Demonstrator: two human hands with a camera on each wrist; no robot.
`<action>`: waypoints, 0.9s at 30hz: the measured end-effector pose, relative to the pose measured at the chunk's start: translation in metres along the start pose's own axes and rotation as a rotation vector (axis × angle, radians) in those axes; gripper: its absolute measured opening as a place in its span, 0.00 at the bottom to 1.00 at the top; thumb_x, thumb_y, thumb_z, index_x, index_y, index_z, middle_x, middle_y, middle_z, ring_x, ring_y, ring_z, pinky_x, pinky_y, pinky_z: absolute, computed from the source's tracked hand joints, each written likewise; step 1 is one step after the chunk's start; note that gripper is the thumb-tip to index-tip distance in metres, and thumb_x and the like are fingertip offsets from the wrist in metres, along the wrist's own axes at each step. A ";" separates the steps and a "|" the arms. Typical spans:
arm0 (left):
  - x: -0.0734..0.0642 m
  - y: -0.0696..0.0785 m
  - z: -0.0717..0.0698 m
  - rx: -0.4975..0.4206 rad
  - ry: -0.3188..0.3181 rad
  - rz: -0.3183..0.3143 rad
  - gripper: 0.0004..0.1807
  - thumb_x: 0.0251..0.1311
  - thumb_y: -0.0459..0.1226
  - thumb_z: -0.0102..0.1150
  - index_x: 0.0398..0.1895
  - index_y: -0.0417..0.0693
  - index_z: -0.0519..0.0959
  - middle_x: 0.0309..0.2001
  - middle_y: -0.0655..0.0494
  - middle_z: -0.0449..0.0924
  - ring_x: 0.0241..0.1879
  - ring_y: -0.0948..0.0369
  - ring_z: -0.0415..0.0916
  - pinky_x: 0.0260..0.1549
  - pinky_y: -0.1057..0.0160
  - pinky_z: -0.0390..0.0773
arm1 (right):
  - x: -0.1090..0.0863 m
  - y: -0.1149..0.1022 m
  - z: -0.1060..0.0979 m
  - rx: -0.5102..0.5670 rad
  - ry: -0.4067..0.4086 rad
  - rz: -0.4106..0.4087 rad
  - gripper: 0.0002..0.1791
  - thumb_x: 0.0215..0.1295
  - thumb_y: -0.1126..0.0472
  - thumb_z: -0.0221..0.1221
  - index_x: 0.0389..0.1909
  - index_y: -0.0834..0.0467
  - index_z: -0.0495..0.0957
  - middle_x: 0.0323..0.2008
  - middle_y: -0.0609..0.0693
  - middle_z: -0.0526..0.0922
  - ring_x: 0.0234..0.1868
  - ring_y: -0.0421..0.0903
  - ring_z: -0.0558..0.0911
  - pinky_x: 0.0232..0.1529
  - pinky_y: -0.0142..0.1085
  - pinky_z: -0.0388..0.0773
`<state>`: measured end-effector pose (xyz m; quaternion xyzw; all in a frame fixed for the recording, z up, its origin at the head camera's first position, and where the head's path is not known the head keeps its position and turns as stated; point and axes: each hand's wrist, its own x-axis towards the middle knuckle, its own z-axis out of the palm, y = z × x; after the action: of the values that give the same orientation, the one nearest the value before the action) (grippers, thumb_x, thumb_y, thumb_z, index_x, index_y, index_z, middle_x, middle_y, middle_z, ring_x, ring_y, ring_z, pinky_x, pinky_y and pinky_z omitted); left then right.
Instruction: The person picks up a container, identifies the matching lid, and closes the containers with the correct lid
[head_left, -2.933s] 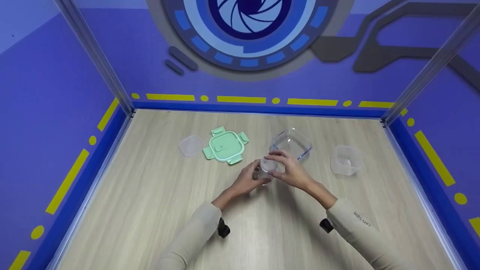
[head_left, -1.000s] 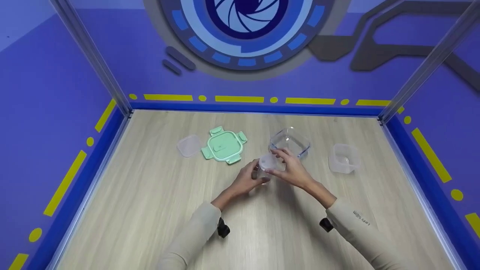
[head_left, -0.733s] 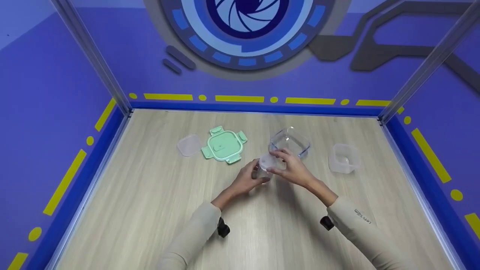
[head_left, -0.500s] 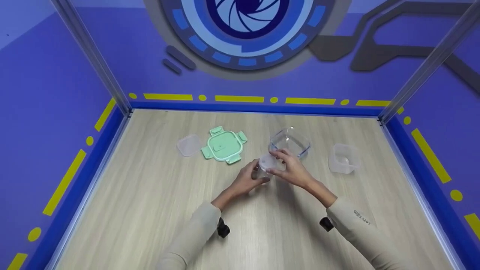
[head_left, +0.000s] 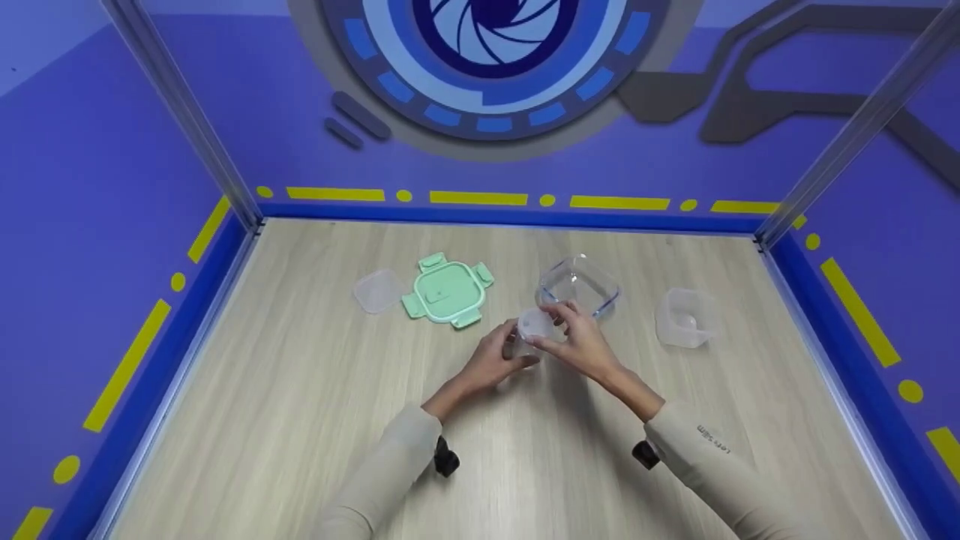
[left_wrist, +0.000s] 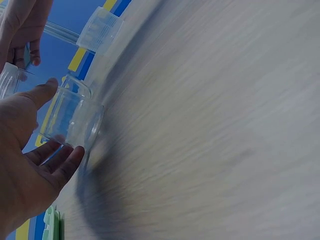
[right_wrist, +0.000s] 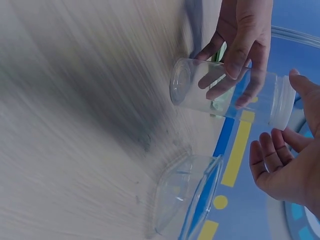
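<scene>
Left hand (head_left: 491,357) curled firmly round the clear cylindrical jar (right_wrist: 226,106), mid-table (head_left: 337,390), just near-left of the square glass container (head_left: 581,285)! Right hand (head_left: 583,343), fingers half curled, pinches the jar's translucent cap (right_wrist: 283,102); green clip lid (head_left: 450,292) lies flat, farther left.

The place is a booth, in what sort of building cannot be told. Blue-purple panels (head_left: 247,112) printed with a circular emblem (head_left: 491,67) and yellow dashes (head_left: 478,198) stand behind and beside a wood-grain table (head_left: 540,465), and metal posts (head_left: 187,112) rise at the table's far corners.
</scene>
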<state>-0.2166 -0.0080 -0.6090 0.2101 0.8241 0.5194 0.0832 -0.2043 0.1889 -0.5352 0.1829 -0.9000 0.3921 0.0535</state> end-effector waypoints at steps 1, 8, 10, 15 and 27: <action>0.000 0.000 0.000 0.001 0.000 0.002 0.36 0.63 0.43 0.70 0.72 0.48 0.67 0.66 0.48 0.76 0.67 0.53 0.74 0.66 0.50 0.75 | 0.000 0.000 0.000 0.005 0.003 0.009 0.32 0.56 0.55 0.76 0.59 0.65 0.79 0.49 0.59 0.81 0.45 0.53 0.80 0.43 0.40 0.78; -0.001 -0.002 0.001 -0.006 0.000 0.011 0.36 0.63 0.42 0.70 0.72 0.48 0.67 0.67 0.48 0.75 0.67 0.53 0.74 0.67 0.49 0.74 | -0.002 0.003 -0.004 0.028 -0.008 -0.003 0.37 0.55 0.54 0.76 0.63 0.65 0.76 0.46 0.58 0.80 0.43 0.56 0.80 0.43 0.38 0.78; -0.001 -0.002 0.001 -0.010 -0.003 0.007 0.36 0.63 0.41 0.70 0.72 0.48 0.67 0.66 0.48 0.76 0.66 0.53 0.74 0.67 0.49 0.74 | -0.002 0.004 -0.008 0.036 -0.033 -0.010 0.37 0.56 0.55 0.76 0.65 0.65 0.75 0.48 0.59 0.80 0.45 0.56 0.80 0.44 0.41 0.79; 0.000 -0.003 0.001 -0.033 -0.005 0.009 0.36 0.63 0.41 0.70 0.72 0.46 0.66 0.64 0.46 0.76 0.64 0.51 0.76 0.63 0.50 0.77 | 0.000 0.007 -0.018 0.080 -0.114 -0.031 0.39 0.58 0.57 0.74 0.69 0.64 0.71 0.58 0.62 0.77 0.56 0.58 0.79 0.54 0.54 0.79; -0.003 -0.004 0.001 -0.062 -0.032 -0.025 0.38 0.64 0.36 0.69 0.75 0.43 0.64 0.66 0.44 0.74 0.67 0.50 0.72 0.67 0.49 0.74 | 0.002 0.011 -0.022 0.127 -0.189 -0.068 0.34 0.60 0.64 0.71 0.66 0.67 0.72 0.63 0.63 0.77 0.60 0.64 0.78 0.58 0.64 0.75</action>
<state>-0.2148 -0.0096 -0.6128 0.2055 0.8088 0.5401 0.1094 -0.2118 0.2112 -0.5274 0.2524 -0.8677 0.4272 -0.0300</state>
